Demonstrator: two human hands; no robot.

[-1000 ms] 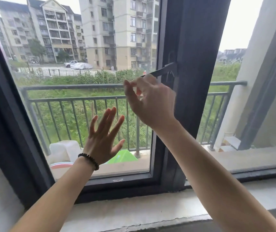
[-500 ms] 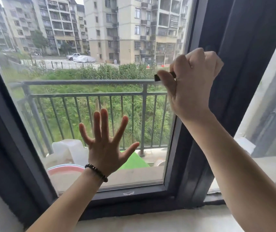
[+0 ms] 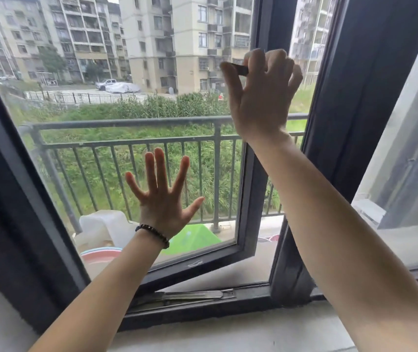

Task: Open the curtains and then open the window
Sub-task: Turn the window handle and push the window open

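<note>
Dark grey metal frames the window sash (image 3: pixel 250 199), which stands swung outward, its bottom corner clear of the fixed frame (image 3: pixel 289 288) and a metal stay arm (image 3: pixel 190 295) exposed in the track below the left forearm. The right hand (image 3: pixel 261 97) is curled tight around the dark window handle (image 3: pixel 239 69), whose tip pokes out to the left of the thumb. The left hand (image 3: pixel 162 196) is spread wide, fingers fanned, palm flat against the glass pane (image 3: pixel 101 174); a dark bead bracelet (image 3: pixel 153 235) circles that wrist. Beyond both hands runs a grey balcony railing (image 3: pixel 126 123). No curtain shows, and no readable writing or brand; a small pale mark on the sash's lower rail below the left hand is too blurred to read.
</note>
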